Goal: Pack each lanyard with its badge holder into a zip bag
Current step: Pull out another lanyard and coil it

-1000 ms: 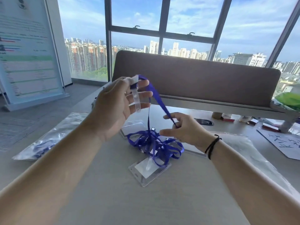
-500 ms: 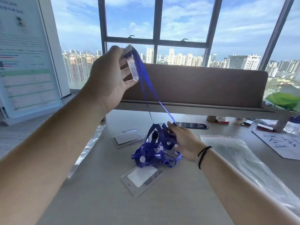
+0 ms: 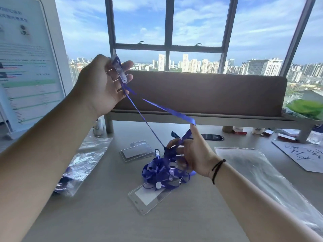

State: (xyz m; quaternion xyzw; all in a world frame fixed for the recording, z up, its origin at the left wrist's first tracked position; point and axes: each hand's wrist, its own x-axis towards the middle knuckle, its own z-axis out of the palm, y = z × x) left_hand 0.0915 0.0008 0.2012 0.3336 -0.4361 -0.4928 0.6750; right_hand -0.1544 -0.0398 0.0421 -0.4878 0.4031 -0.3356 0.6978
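My left hand [image 3: 106,82] is raised above the table and pinches the clear strap clip [image 3: 121,74] of a blue lanyard [image 3: 157,106]. Its ribbon runs down to my right hand [image 3: 194,154], which hooks one loop over a raised finger and holds the ribbon above a tangled pile of blue lanyards [image 3: 162,170]. A clear badge holder [image 3: 148,196] lies flat under the pile, and two more badge holders [image 3: 138,151] lie behind it. An empty zip bag [image 3: 258,170] lies to the right.
A filled zip bag [image 3: 82,163] with a blue lanyard inside lies at the left. A brown divider panel [image 3: 209,93] stands across the far side of the desk. A paper with blue writing [image 3: 304,154] and small boxes [image 3: 283,137] sit far right. A poster stand [image 3: 26,63] is at the left.
My left hand stays raised with the clip. My right hand has lifted off the pile and drawn out a loop of ribbon, so the lanyard now stretches between both hands.
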